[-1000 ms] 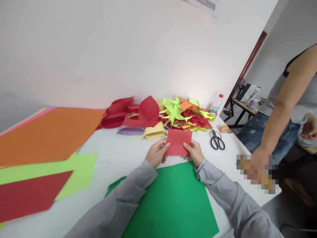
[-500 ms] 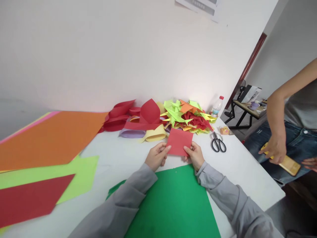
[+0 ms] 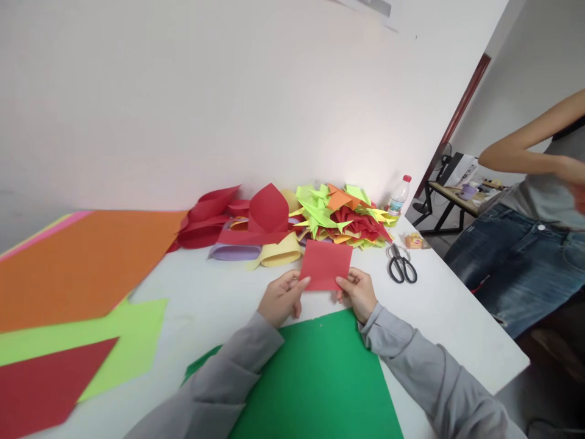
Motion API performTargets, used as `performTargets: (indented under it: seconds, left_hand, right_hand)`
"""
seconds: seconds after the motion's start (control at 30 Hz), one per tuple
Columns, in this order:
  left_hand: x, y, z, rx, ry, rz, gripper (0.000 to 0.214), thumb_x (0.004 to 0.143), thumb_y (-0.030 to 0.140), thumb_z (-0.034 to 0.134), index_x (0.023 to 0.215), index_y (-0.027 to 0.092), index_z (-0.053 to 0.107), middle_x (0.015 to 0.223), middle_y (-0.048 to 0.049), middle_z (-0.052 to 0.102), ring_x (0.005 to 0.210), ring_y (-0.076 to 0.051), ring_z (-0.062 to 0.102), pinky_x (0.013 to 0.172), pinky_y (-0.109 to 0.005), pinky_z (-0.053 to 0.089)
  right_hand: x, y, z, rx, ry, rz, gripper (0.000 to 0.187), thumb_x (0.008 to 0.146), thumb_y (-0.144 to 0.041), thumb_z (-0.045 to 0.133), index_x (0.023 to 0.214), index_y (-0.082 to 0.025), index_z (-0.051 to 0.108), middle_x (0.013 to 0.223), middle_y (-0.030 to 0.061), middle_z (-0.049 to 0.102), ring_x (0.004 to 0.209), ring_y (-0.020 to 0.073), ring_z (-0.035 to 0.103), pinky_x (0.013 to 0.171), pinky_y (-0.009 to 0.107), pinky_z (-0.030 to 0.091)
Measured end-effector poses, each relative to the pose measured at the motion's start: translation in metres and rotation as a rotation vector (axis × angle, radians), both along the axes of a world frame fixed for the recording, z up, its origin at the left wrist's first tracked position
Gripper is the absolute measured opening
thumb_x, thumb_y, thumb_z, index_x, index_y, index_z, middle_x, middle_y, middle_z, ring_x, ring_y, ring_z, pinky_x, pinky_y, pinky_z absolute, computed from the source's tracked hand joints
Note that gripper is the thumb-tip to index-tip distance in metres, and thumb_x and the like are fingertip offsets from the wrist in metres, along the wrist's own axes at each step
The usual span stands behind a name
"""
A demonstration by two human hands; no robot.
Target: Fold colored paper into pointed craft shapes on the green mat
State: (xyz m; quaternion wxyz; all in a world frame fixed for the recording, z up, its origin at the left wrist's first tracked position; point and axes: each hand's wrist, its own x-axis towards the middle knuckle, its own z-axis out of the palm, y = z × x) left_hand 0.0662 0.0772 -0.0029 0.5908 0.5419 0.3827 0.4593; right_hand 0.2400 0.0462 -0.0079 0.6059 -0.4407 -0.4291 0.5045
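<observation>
A small red square of paper (image 3: 326, 263) is held up between my two hands, above the white table. My left hand (image 3: 282, 297) pinches its lower left corner, thumb on top. At the lower right corner my right hand (image 3: 359, 291) grips it the same way. Beneath my forearms lies a large green sheet (image 3: 320, 378). Just beyond the red square is a heap of folded paper shapes (image 3: 342, 213) in lime, orange, red and yellow. Black-handled scissors (image 3: 401, 266) rest on the table to the right of my right hand.
Large orange (image 3: 100, 262), lime (image 3: 132, 335) and dark red sheets (image 3: 50, 387) cover the left side. Curled paper pieces (image 3: 269, 213) stand against the wall. A water bottle (image 3: 400, 196) and a small packet (image 3: 414, 241) are at the back right. Another person (image 3: 539, 225) stands beyond the table's right edge.
The red paper stays in both hands, shifted slightly left in view as the view moved a little. The other person's arm has lifted, and the yellow phone is out of sight.
</observation>
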Motion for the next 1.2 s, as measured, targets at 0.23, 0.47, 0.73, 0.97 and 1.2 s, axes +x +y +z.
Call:
performTargets:
  seconds: [0.23, 0.47, 0.73, 0.97, 1.2]
  left_hand:
    - [-0.006, -0.002, 0.006, -0.022, 0.004, 0.039, 0.034, 0.072, 0.052, 0.062, 0.066, 0.021, 0.052, 0.028, 0.0099, 0.04, 0.021, -0.008, 0.033, 0.027, -0.019, 0.024]
    - [-0.008, 0.001, 0.012, 0.025, -0.01, 0.134, 0.032, 0.068, 0.047, 0.067, 0.064, 0.019, 0.054, 0.035, 0.0095, 0.044, 0.026, -0.006, 0.034, 0.029, -0.019, 0.022]
    - [-0.013, 0.008, 0.011, 0.047, -0.017, 0.238, 0.026, 0.069, 0.043, 0.067, 0.069, 0.017, 0.063, 0.034, 0.0091, 0.044, 0.031, -0.007, 0.037, 0.036, -0.019, 0.027]
    - [-0.007, 0.001, 0.011, 0.017, 0.01, 0.098, 0.037, 0.067, 0.053, 0.067, 0.072, 0.018, 0.059, 0.04, 0.0078, 0.052, 0.031, -0.01, 0.045, 0.036, -0.021, 0.034]
    - [-0.003, -0.004, 0.01, 0.041, 0.073, -0.011, 0.035, 0.068, 0.051, 0.066, 0.063, 0.018, 0.054, 0.028, 0.0074, 0.046, 0.026, -0.008, 0.041, 0.036, -0.018, 0.031]
  right_hand:
    - [0.002, -0.004, 0.001, -0.047, -0.033, 0.087, 0.029, 0.063, -0.038, 0.074, 0.076, -0.017, 0.059, 0.043, -0.0058, 0.055, 0.031, 0.0073, 0.044, 0.032, 0.017, 0.033]
    - [0.002, -0.006, -0.002, -0.083, -0.082, 0.19, 0.038, 0.067, -0.047, 0.072, 0.084, -0.016, 0.058, 0.045, -0.0054, 0.059, 0.03, 0.0067, 0.047, 0.029, 0.015, 0.034]
    - [-0.001, -0.011, 0.0, -0.068, -0.111, 0.197, 0.041, 0.066, -0.051, 0.073, 0.081, -0.015, 0.059, 0.044, -0.0056, 0.058, 0.027, 0.0047, 0.042, 0.026, 0.014, 0.03]
    - [-0.002, -0.008, 0.0, -0.054, -0.066, 0.055, 0.044, 0.067, -0.054, 0.072, 0.084, -0.016, 0.056, 0.047, -0.0059, 0.058, 0.03, 0.0056, 0.045, 0.028, 0.015, 0.035]
    - [0.001, -0.005, -0.002, -0.043, 0.002, -0.024, 0.045, 0.066, -0.056, 0.072, 0.083, -0.018, 0.054, 0.045, -0.0062, 0.057, 0.03, 0.0077, 0.047, 0.029, 0.016, 0.035]
